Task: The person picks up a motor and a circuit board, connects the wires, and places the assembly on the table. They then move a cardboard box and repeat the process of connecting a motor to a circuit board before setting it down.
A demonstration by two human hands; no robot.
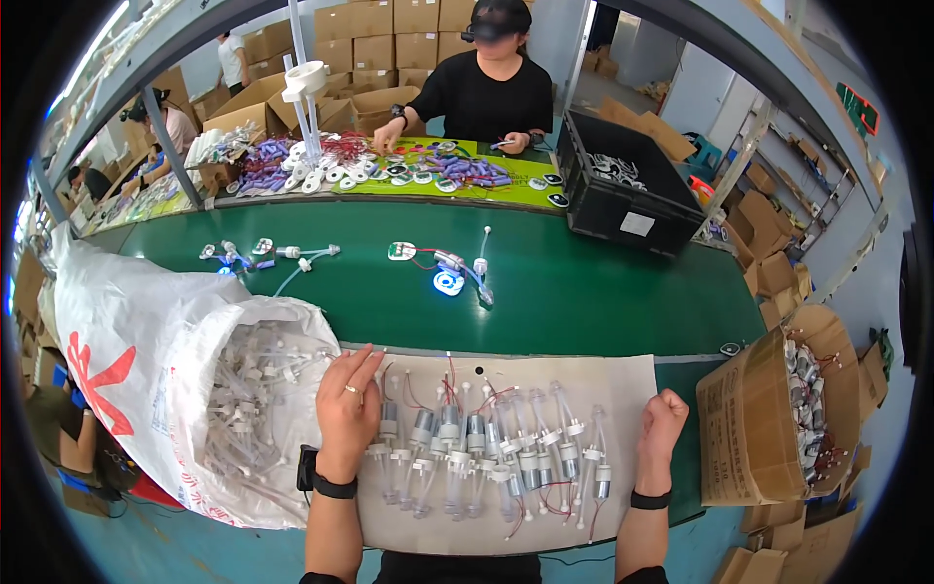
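A beige cardboard sheet [623, 389] lies before me with several small silver motors [449, 422] on it, fitted with white collars, clear plastic tubes [557, 397] and thin red wires. My left hand [348, 404] rests over the sheet's left edge, fingers stretched out together and nothing seen in them. Beside it gapes a white woven sack [146, 341] filled with clear tubes with white fittings [248, 409]. At the sheet's right edge my right hand [665, 423] is curled into a loose fist, apart from the motors, with nothing visible in it.
Wired assemblies, some glowing blue, lie on the green belt [370, 311]. Right of me stands a cardboard box [744, 419] of motors. Across the belt a person [491, 88] works at purple and white parts beside a black crate [632, 209].
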